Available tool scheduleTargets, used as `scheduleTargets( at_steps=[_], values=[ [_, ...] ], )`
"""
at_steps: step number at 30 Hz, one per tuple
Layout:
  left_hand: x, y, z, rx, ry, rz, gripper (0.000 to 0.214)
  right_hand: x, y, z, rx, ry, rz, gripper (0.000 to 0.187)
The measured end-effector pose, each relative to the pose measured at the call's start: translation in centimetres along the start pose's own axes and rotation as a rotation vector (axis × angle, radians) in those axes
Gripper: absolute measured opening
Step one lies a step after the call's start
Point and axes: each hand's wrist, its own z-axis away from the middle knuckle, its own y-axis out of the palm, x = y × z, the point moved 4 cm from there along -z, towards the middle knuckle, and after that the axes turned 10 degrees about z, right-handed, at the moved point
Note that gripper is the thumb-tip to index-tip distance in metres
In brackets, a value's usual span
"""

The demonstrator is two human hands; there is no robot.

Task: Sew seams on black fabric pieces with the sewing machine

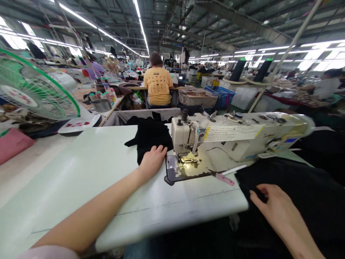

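Note:
My left hand (153, 159) lies on a piece of black fabric (152, 138), its fingers stretched out over the cloth just left of the sewing machine (185, 133). The needle plate (188, 162) is lit and has no cloth on it. On the right, my right hand (277, 201) is over a larger heap of black fabric (302, 180), thumb and forefinger apart; its other fingers are partly hidden. Pink-handled thread snips (225, 178) rest on the table between my hands, beside a white stick-like tool (234, 169).
The pale sewing table (107, 162) spreads to the left, with a green-rimmed fan (37, 86) standing beyond it. Ahead, a person in a yellow shirt (157, 84) sits facing away. Two dark thread cones (237, 70) and a blue crate (221, 96) stand behind the machine.

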Motion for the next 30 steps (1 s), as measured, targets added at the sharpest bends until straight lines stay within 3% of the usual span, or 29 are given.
scheduleTargets(
  at_steps=[3, 6, 9, 13, 17, 20, 24, 26, 28, 30],
  values=[
    [2.8, -1.0, -2.6, -0.04, -0.106, -0.002, 0.045, 0.6, -0.6, -0.4, 0.054, 0.044, -0.144, 0.021],
    [3.3, -1.4, -3.1, -0.038, -0.128, 0.01, 0.046, 1.0, -1.7, -0.8, 0.079, 0.048, -0.208, 0.023],
    [1.2, -1.5, -1.0, 0.038, -0.039, 0.017, 0.044, 0.0, -2.3, -0.7, 0.113, 0.076, -0.307, 0.028],
    [-3.4, -1.7, 3.6, 0.184, 0.089, 0.058, 0.04, -1.4, -2.2, 0.0, 0.176, 0.15, -0.438, 0.03],
    [-6.7, -2.2, 6.8, 0.206, 0.186, 0.207, 0.037, -2.2, -2.4, 0.4, 0.16, 0.224, -0.508, 0.032],
    [-8.0, -2.3, 7.9, 0.207, 0.266, 0.243, 0.035, -3.3, -4.9, 0.2, -0.06, 0.326, -0.441, 0.025],
    [-10.3, -3.2, 8.4, 0.092, 0.407, 0.287, 0.042, -4.2, -11.1, 0.3, -0.598, 0.514, -0.262, 0.029],
    [-12.3, -4.4, 8.8, -0.063, 0.495, 0.355, 0.057, -2.7, -13.7, 0.1, -0.684, 0.424, -0.153, 0.029],
    [-14.9, -5.9, 9.3, -0.19, 0.582, 0.435, 0.077, 0.5, -15.1, -0.1, -0.566, 0.148, -0.059, 0.025],
    [-17.7, -7.2, 9.7, -0.246, 0.654, 0.535, 0.09, 4.6, -15.3, 0.5, -0.35, -0.169, -0.055, 0.023]
  ],
)
